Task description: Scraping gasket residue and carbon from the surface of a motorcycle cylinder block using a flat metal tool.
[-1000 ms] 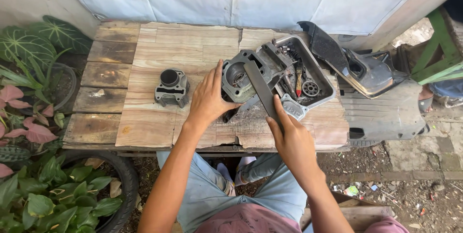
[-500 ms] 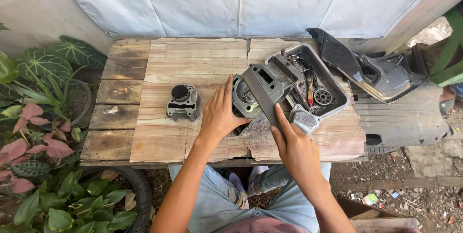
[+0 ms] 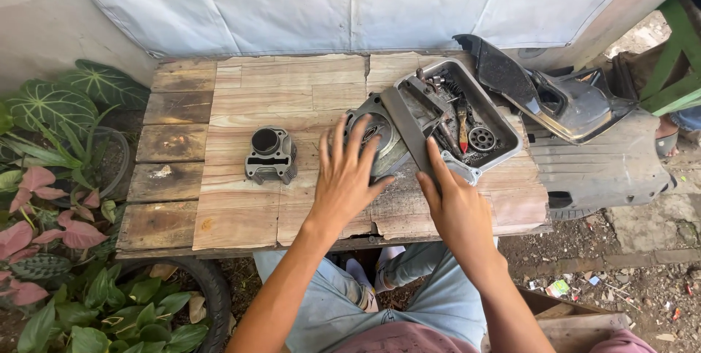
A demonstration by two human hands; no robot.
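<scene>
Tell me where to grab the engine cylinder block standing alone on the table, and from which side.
Probably from above, fingers across its two flat finned sides. The cylinder block stands upright, bore facing up, on bare planks of the wooden table, apart from the left hand and the parts tray. The fins should give grip; the round top looks harder to pinch.

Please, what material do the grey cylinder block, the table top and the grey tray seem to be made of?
Cylinder block: likely cast metal, dull grey, with ribbed fins. Table top: wood planks and peeling wood-grain board, with visible grain and chipped edges. Tray: looks like grey metal with a matte finish, though plastic cannot be excluded.
</scene>
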